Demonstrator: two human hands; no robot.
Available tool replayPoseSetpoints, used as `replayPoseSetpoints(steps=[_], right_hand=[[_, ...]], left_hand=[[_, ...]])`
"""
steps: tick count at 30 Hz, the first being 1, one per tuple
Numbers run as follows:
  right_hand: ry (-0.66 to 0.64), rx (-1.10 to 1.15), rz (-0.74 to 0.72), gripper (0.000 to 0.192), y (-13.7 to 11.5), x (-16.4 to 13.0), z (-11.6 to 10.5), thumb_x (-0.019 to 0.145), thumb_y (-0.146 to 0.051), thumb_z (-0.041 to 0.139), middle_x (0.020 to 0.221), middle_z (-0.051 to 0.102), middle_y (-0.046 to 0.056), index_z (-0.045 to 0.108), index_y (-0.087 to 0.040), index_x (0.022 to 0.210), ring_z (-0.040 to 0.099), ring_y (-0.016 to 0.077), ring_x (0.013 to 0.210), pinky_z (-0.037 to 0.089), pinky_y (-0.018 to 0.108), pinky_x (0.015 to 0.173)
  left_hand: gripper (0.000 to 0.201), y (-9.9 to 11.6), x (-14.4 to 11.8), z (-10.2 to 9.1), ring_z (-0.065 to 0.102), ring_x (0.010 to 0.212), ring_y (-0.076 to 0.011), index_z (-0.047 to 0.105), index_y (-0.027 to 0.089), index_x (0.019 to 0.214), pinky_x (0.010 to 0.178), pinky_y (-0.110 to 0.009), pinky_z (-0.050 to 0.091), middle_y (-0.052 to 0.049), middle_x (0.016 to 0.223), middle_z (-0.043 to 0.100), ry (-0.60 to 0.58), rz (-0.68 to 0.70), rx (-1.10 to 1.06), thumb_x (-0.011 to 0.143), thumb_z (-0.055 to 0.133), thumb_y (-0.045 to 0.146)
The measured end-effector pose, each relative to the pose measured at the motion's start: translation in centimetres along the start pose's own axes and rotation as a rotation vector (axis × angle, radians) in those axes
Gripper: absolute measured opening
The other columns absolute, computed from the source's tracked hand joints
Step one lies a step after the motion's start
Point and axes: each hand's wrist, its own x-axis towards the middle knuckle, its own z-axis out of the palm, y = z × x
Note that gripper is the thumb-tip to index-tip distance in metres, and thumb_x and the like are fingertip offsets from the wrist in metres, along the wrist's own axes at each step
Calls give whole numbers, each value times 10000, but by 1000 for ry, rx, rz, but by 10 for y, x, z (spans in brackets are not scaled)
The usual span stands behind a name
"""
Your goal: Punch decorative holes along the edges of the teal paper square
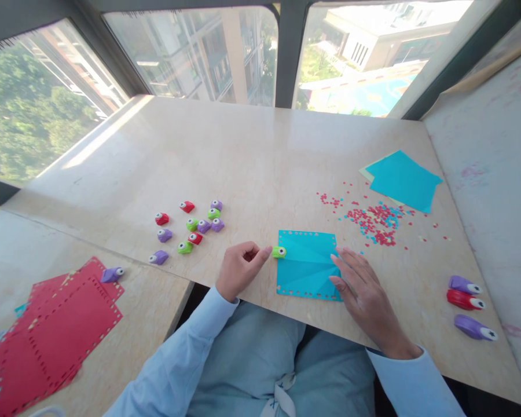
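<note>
Left hand: left hand (239,269) loosely curled on the table (252,156), thumb and forefinger pinching a small green punch (279,252).
Green punch: sits on the left edge of the blue sheet (306,264), near its upper left corner, touching the paper.
Right hand: right hand (364,292) flat and open, fingers spread, palm down on the right part of the blue sheet; grasps nothing, presses the paper to the table.
Blue sheet: lies flat at the near edge of the table, straight before the person; small punched holes run along its top, left and bottom edges; fold creases visible.
Loose punches: cluster of red, green and purple punches (191,227) left of the left hand, well apart from the sheet.
Confetti: red and blue punched bits (375,220) scattered beyond the right hand.
Spare paper: stack of blue squares (403,179) beyond the confetti, far right.
Large punches: two purple and one red (466,307) at the right edge of the table, well apart from the right hand.
Side table: red perforated sheets (54,330) lower left, one purple punch (112,274) resting at their upper corner.
Sleeves: both light blue.
</note>
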Motion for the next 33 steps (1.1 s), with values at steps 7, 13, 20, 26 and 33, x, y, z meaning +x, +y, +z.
replayPoseSetpoints(steps=[7,13,20,26,33], right_hand=[[32,67,7,417,6,-4,3,1000,-284,506,1383,525,119,487,-230,1413,483,272,1284,392,514,1080],[6,32,1,391,6,-3,5,1005,-318,493,1381,532,111,524,-209,1379,487,269,1278,382,513,1087],[8,14,19,383,6,-3,7,1012,-369,465,1359,549,120,572,-175,1325,495,272,1264,393,519,1080],[-5,2,28,401,7,-2,10,1015,-405,450,1355,551,119,588,-175,1313,487,267,1266,402,508,1078],[-9,-14,27,405,8,-3,12,1021,-410,434,1348,556,120,605,-150,1279,484,274,1262,399,508,1075]], left_hand=[[432,13,48,-11,330,324,-69,379,214,504,353,-222,201,64,402,369,-563,-324,-94,756,638,451],[436,14,60,-13,321,322,-58,389,209,517,335,-209,179,70,410,371,-697,-431,-206,675,732,428],[466,14,63,-6,380,338,-74,440,200,528,338,-213,253,55,421,420,-720,-576,-75,624,787,495],[442,15,68,-5,376,344,-59,463,184,511,342,-203,236,37,446,466,-770,-580,-34,646,771,470],[443,14,66,-5,446,374,-77,514,170,529,366,-206,305,20,457,512,-767,-546,-46,616,792,504]])
